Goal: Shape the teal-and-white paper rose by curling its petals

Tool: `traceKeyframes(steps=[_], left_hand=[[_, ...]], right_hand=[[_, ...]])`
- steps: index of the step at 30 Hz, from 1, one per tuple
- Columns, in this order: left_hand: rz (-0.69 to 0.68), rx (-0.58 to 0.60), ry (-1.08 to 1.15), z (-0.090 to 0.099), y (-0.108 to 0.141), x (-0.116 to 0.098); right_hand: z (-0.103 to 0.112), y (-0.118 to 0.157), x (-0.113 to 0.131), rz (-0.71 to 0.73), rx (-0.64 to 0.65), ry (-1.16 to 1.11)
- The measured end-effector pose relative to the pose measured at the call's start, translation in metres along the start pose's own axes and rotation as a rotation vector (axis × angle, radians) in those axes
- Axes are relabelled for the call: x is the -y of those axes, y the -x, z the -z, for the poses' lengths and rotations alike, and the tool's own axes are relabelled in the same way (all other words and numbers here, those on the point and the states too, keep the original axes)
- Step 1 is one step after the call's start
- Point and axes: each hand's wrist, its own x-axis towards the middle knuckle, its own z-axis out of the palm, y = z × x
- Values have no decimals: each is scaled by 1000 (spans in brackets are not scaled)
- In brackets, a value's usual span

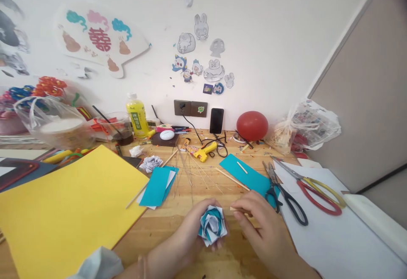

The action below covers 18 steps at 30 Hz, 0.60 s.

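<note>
A blue-and-white paper rose (212, 224) rests in my left hand (199, 224), whose fingers curl around its side and underneath. Just right of it, my right hand (259, 224) pinches a short pale wooden stick (233, 209) between thumb and forefinger. The stick's tip points toward the rose but stays a little apart from it. Most of the stick is hidden by the fingers. Black-handled scissors (286, 198) lie beyond my right hand. Folded blue paper pieces (155, 187) lie beyond my left hand.
Yellow paper (73, 207) covers the left; white sheets (337, 228) lie right under red-and-yellow scissors (321, 194). A yellow glue gun (205, 152), thin sticks (232, 179) and a blue strip (248, 175) lie ahead. Along the wall stand a drink bottle (137, 115), phone (216, 121) and red balloon (252, 125).
</note>
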Motion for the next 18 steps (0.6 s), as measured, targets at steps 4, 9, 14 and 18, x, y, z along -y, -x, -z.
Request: traceKeyframes(steps=[4, 9, 14, 18], left_hand=[[-59, 35, 113, 2, -1, -4], [-60, -56, 247, 4, -3, -5], [-49, -167, 287, 0, -2, -7], [-23, -254, 352, 1, -3, -6]], right_hand=[[-6, 1, -4, -28, -65, -41], [-13, 5, -6, 31, -11, -48], [-19, 11, -4, 123, 84, -73], [-25, 15, -3, 152, 146, -44]])
